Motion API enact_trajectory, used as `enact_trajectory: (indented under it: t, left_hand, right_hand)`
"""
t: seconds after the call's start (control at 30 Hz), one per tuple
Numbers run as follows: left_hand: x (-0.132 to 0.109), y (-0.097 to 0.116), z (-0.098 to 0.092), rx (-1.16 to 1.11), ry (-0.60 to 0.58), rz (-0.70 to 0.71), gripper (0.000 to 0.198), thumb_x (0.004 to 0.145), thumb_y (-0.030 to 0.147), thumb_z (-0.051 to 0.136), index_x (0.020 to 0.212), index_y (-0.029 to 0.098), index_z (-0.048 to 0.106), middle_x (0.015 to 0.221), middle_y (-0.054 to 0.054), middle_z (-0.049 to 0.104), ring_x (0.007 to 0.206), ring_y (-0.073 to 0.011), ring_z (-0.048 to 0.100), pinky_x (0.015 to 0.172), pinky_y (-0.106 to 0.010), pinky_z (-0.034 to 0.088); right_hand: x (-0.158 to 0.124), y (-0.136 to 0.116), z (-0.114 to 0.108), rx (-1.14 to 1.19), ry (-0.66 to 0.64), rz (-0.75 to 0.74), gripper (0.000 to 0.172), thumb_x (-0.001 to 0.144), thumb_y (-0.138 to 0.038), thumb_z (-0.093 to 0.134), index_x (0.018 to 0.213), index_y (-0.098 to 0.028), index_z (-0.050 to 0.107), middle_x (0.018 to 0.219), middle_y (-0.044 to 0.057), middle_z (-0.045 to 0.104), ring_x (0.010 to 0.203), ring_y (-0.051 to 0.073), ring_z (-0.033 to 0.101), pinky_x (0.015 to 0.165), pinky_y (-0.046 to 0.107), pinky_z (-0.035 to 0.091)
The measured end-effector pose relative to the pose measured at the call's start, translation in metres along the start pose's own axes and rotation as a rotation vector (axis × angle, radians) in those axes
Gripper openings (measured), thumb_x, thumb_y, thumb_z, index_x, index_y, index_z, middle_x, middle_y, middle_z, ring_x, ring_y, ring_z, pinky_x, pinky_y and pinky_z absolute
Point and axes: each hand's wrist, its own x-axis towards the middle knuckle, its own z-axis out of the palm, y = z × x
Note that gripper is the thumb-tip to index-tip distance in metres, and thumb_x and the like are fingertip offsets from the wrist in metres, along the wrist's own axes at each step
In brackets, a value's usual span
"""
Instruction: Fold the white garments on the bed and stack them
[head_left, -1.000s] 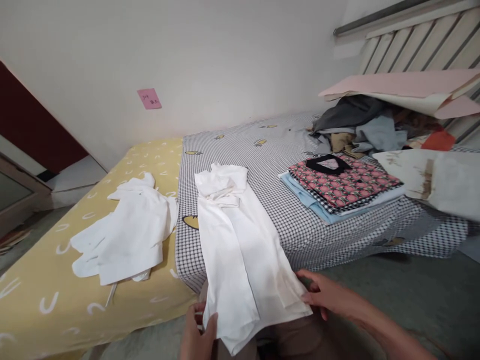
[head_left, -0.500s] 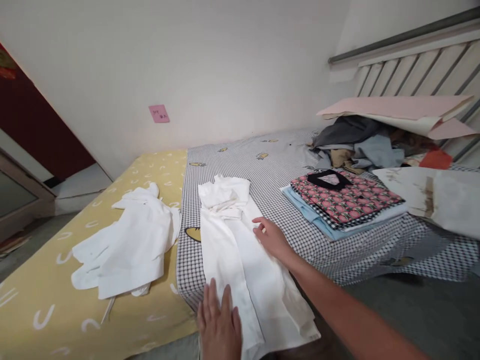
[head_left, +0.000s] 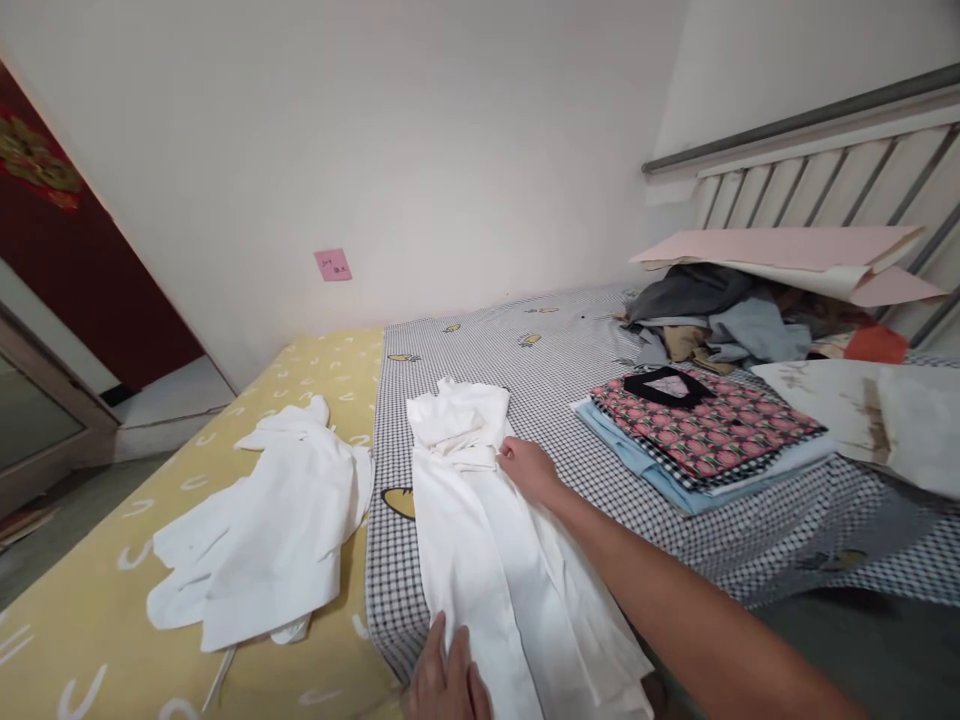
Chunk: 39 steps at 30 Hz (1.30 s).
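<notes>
Now farther up white garment (head_left: 469, 530), right hand (head_left: 527, 468), earlier loose-fingered, pinching bunched far part, left hand (head_left: 450, 688) open on near part.

The right hand (head_left: 527, 468) has moved up the white garment (head_left: 466, 535) to its bunched folds (head_left: 454, 432).

On the bed (head_left: 480, 350), the middle garment (head_left: 510, 570) overhangs the front edge. The left garment (head_left: 274, 535) lies beside it, the folded stack (head_left: 727, 430) to its right. Behind the stack, toward the right-hand end, the clothes heap (head_left: 757, 330) sits under the sheet (head_left: 780, 248).
</notes>
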Motion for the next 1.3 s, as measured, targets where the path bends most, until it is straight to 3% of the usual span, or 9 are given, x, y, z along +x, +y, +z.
enact_trajectory:
  t: [0.13, 0.2, 0.37, 0.5, 0.67, 0.83, 0.93, 1.17, 1.3]
  left_hand:
    - [0.002, 0.002, -0.010, -0.038, -0.011, 0.009, 0.034, 0.088, 0.012, 0.054, 0.117, 0.020, 0.070, 0.137, -0.018, 0.065, 0.116, -0.0318, 0.068, 0.087, -0.045, 0.059]
    - [0.006, 0.006, -0.020, -0.030, -0.013, 0.042, 0.032, 0.090, 0.014, 0.054, 0.118, 0.021, 0.069, 0.137, -0.017, 0.064, 0.118, -0.0306, 0.066, 0.089, -0.044, 0.058]
    - [0.017, 0.021, -0.045, -0.034, -0.069, 0.062, 0.029, 0.094, 0.015, 0.049, 0.118, 0.016, 0.066, 0.136, -0.020, 0.062, 0.124, -0.0309, 0.063, 0.095, -0.048, 0.056]
    - [0.025, 0.031, -0.056, -0.008, -0.132, 0.041, 0.028, 0.094, 0.015, 0.049, 0.118, 0.015, 0.065, 0.138, -0.021, 0.060, 0.123, -0.0321, 0.062, 0.097, -0.049, 0.056]
    - [0.031, 0.036, -0.063, 0.017, -0.175, 0.048, 0.028, 0.095, 0.015, 0.049, 0.117, 0.014, 0.065, 0.137, -0.021, 0.059, 0.121, -0.0327, 0.063, 0.095, -0.048, 0.056]
    - [0.034, 0.037, -0.066, 0.024, -0.196, 0.060, 0.027, 0.095, 0.016, 0.049, 0.116, 0.013, 0.066, 0.136, -0.022, 0.059, 0.122, -0.0341, 0.062, 0.096, -0.050, 0.056]
    - [0.035, 0.038, -0.068, 0.022, -0.194, 0.064, 0.027, 0.096, 0.017, 0.048, 0.116, 0.013, 0.066, 0.136, -0.022, 0.059, 0.124, -0.0338, 0.062, 0.097, -0.050, 0.056]
    - [0.035, 0.041, -0.069, 0.007, -0.180, 0.060, 0.028, 0.096, 0.017, 0.047, 0.118, 0.013, 0.064, 0.135, -0.023, 0.059, 0.125, -0.0340, 0.061, 0.097, -0.050, 0.056]
    - [0.033, 0.040, -0.069, 0.001, -0.189, 0.050, 0.027, 0.096, 0.016, 0.048, 0.118, 0.014, 0.064, 0.136, -0.022, 0.059, 0.127, -0.0336, 0.060, 0.098, -0.051, 0.056]
  right_hand:
    - [-0.006, 0.005, 0.014, 0.283, -0.224, 0.011, 0.028, 0.091, -0.034, 0.062, 0.116, -0.021, 0.069, 0.079, 0.001, 0.071, 0.061, 0.012, 0.060, 0.056, 0.023, 0.038]
    - [-0.012, 0.016, 0.014, 0.446, -0.265, 0.027, 0.037, 0.094, -0.036, 0.058, 0.127, -0.022, 0.064, 0.083, 0.001, 0.071, 0.056, 0.010, 0.059, 0.051, 0.022, 0.037]
    - [-0.039, 0.063, -0.010, 0.756, -0.078, 0.076, 0.034, 0.094, -0.041, 0.048, 0.116, -0.018, 0.062, 0.088, 0.002, 0.066, 0.059, 0.007, 0.057, 0.048, 0.019, 0.037]
    - [-0.083, 0.110, -0.023, 0.817, 0.036, 0.170, 0.033, 0.084, -0.048, 0.057, 0.098, -0.018, 0.062, 0.070, -0.004, 0.054, 0.050, 0.007, 0.045, 0.043, 0.020, 0.029]
    - [-0.147, 0.146, -0.009, 0.657, -0.192, 0.354, 0.038, 0.079, -0.056, 0.063, 0.089, -0.020, 0.063, 0.068, -0.005, 0.056, 0.051, 0.008, 0.046, 0.043, 0.021, 0.024]
    - [-0.187, 0.146, 0.004, 0.675, -0.312, 0.324, 0.040, 0.072, -0.053, 0.072, 0.091, -0.018, 0.067, 0.082, 0.000, 0.071, 0.075, 0.016, 0.061, 0.065, 0.025, 0.043]
    - [-0.197, 0.140, 0.005, 0.672, -0.361, 0.287, 0.038, 0.070, -0.049, 0.072, 0.091, -0.017, 0.071, 0.091, 0.003, 0.076, 0.085, 0.022, 0.066, 0.076, 0.030, 0.047]
    - [-0.206, 0.139, 0.000, 0.537, -0.413, 0.230, 0.035, 0.072, -0.047, 0.068, 0.089, -0.017, 0.074, 0.089, 0.003, 0.077, 0.088, 0.025, 0.068, 0.077, 0.032, 0.047]
    - [-0.210, 0.141, -0.004, 0.427, -0.451, 0.216, 0.034, 0.076, -0.053, 0.066, 0.073, -0.019, 0.066, 0.067, -0.001, 0.066, 0.065, 0.017, 0.058, 0.061, 0.026, 0.039]
